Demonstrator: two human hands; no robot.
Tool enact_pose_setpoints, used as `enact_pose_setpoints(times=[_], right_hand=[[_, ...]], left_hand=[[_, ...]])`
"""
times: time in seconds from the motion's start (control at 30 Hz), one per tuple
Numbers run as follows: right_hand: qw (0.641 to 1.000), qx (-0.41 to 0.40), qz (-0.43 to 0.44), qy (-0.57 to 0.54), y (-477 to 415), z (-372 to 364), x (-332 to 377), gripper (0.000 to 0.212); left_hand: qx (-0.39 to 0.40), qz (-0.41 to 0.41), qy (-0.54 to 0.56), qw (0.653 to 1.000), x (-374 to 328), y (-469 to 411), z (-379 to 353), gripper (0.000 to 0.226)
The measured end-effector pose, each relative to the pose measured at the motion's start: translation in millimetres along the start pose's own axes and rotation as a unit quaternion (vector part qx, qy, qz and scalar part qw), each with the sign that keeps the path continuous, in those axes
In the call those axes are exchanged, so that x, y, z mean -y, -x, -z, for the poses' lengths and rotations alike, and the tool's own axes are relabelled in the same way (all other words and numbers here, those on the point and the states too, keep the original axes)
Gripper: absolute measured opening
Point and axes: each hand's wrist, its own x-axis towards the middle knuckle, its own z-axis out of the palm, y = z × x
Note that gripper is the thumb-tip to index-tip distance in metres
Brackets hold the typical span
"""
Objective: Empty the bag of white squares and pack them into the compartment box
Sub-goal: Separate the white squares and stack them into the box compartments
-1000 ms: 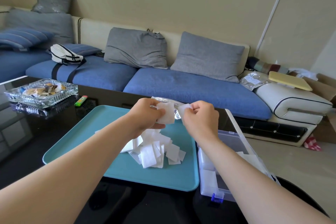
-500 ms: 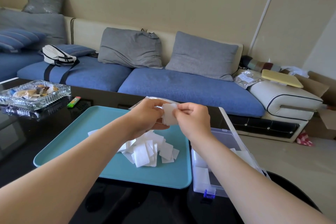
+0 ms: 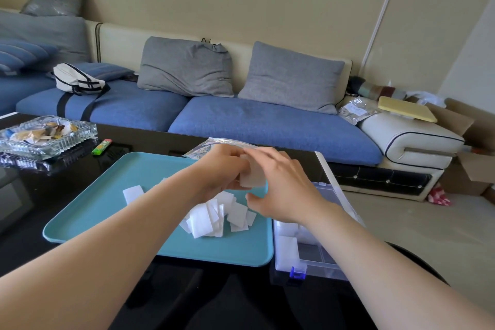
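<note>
1. Since half a second ago the right hand point(image 3: 284, 190) has eased out of its pinch; its fingers now lie straight across the stack of squares point(image 3: 253, 177).
2. Black tabletop point(image 3: 26, 209) carries a teal tray point(image 3: 107, 195) near its front edge.
3. Clear compartment box point(image 3: 321, 272) sits just beside the tray's right edge with its lid open.
4. Loose white squares point(image 3: 214, 214) are heaped mid-tray.
5. Clear bag point(image 3: 206, 146) shows behind the hands at the tray's far edge.
6. Left hand point(image 3: 219, 171) grips the stack.
</note>
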Motion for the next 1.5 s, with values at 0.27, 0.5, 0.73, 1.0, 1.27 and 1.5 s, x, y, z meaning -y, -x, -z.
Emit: enact_pose_setpoints(times=[0.27, 0.5, 0.73, 1.0, 1.27, 1.5], right_hand=[[0.998, -0.048, -0.022, -0.033, 31.1, 25.4, -20.4, 0.055], [0.992, -0.035, -0.089, -0.082, 56.6, 35.3, -40.8, 0.054], [0.963, 0.018, -0.18, -0.198, 66.5, 44.5, -58.1, 0.02], [0.9, 0.115, -0.29, -0.305, 78.8, 25.3, -57.7, 0.025], [0.893, 0.123, -0.31, -0.302, 74.5, 2.0, -47.4, 0.015], [0.972, 0.148, -0.174, -0.061, 73.3, -6.4, -39.7, 0.015]], left_hand=[[0.075, 0.025, 0.007, 0.997, -2.3, 5.3, -41.9, 0.025], [0.083, 0.006, -0.024, 0.996, -6.4, 16.7, -79.5, 0.015], [0.138, -0.012, -0.141, 0.98, -3.4, 20.5, -82.1, 0.017], [0.206, -0.051, -0.467, 0.858, 6.9, 18.6, -64.9, 0.041], [0.215, -0.043, -0.505, 0.834, 16.0, 20.7, -60.0, 0.075], [0.251, -0.076, -0.515, 0.816, 12.3, 26.2, -56.2, 0.05]])
